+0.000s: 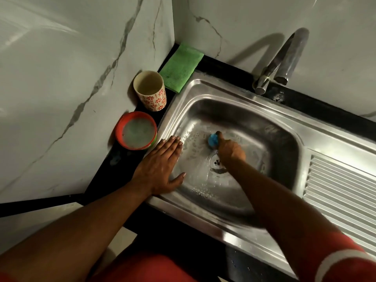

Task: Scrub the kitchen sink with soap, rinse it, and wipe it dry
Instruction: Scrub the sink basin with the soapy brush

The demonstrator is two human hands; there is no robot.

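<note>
A red sleeve (343, 259) with a white band lies nearest, on the right arm, and 2 bare forearms reach from the near edge toward the stainless steel sink (203, 217). The left hand (162, 165) lies flat on the sink's left rim, its fingers straight and close together and its thumb spread out over the basin's slope. In the rounded basin, filmed with suds and droplets, the right hand (231, 148) is curled round a blue scrubber (213, 140) and presses it on the floor just beyond the drain (216, 162), which the wrist partly covers. A ribbed steel drainboard (341, 192) runs off to the right. On the black counter (114, 180) left of the sink stand a round red tub (136, 130) of cloudy grey paste, then a cream cup (150, 90) with red flowers, then a flat, coarse green cloth (181, 67) in the far corner. A chrome tap (284, 62) rises at the far right against a glossy, grey-veined marble wall (61, 78).
</note>
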